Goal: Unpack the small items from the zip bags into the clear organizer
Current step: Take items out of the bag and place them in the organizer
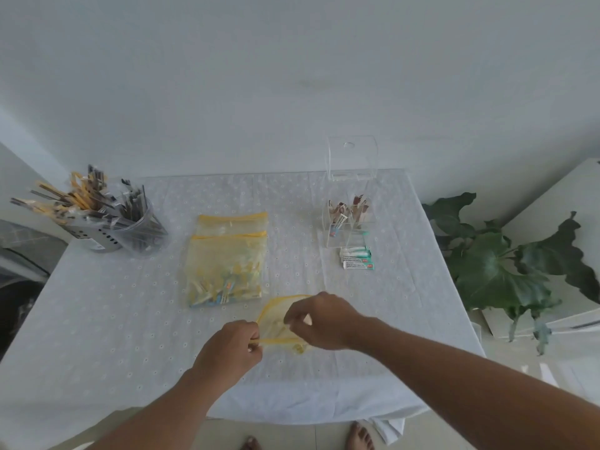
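Covering the table, a pale dotted cloth runs back to a plain white wall; a leafy plant stands off to the right on a tiled floor. The left hand pinches one corner of a yellow-edged zip bag, fingers curled tight on its strip. The right hand pinches the bag's rim just across from the left fingers, holding the mouth wide. Beyond the fingers lie two more zip bags, stacked flat, the nearer one full of small packets. Further back to the right stands the clear organizer, with loose packets beside it. Far left, a cup of wrapped sticks.
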Motion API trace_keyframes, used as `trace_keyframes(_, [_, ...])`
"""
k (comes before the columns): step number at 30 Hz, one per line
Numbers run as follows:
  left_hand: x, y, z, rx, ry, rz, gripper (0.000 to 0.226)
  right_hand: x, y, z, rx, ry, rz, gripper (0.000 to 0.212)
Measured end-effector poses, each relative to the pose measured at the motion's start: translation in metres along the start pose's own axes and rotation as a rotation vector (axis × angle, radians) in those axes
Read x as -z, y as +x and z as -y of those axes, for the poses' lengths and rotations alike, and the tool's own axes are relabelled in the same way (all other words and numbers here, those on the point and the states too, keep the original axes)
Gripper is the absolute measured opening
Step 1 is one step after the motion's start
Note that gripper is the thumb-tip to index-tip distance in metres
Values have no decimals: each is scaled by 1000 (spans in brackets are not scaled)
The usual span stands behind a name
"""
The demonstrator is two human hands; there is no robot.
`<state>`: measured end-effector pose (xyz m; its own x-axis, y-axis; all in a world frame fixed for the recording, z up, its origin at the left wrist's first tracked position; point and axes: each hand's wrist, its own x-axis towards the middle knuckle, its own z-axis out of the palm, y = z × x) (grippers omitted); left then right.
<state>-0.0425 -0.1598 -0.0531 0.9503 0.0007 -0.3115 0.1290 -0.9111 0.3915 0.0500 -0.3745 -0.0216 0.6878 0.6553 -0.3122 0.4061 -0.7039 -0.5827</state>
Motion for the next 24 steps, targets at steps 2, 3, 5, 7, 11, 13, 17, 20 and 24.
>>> trace_keyframes(2, [0, 0, -4, -8, 6, -7, 24, -15, 6, 6, -69, -121, 66, 31])
trace_keyframes(3, [0, 0, -6, -11, 9, -10, 22, -20, 9, 8, -111, -158, 84, 32])
trace_keyframes(5, [-1, 0, -10, -10, 14, -12, 19, -26, 13, 12, -171, -207, 96, 33])
trace_keyframes(7, [-1, 0, -15, -7, 17, -18, 19, -31, 19, 16, -196, -262, 91, 29])
trace_keyframes(11, [3, -2, -16, 0, 2, -37, 24, -28, 19, 14, -243, -374, 16, 37])
trace_keyframes(13, [5, -5, -14, -1, -5, -16, 24, -22, 14, 4, -254, -402, 42, 48])
trace_keyframes(17, [-2, -11, -17, -29, -32, 6, 24, -12, 8, 0, -287, -454, 69, 54])
trace_keyframes(20, [-7, -11, -23, -42, -43, -33, 24, -10, 12, 5, -203, -434, 22, 42])
trace_keyframes(24, [-6, -11, -25, -59, -37, -87, 23, -17, 19, 9, -130, -342, 129, 27])
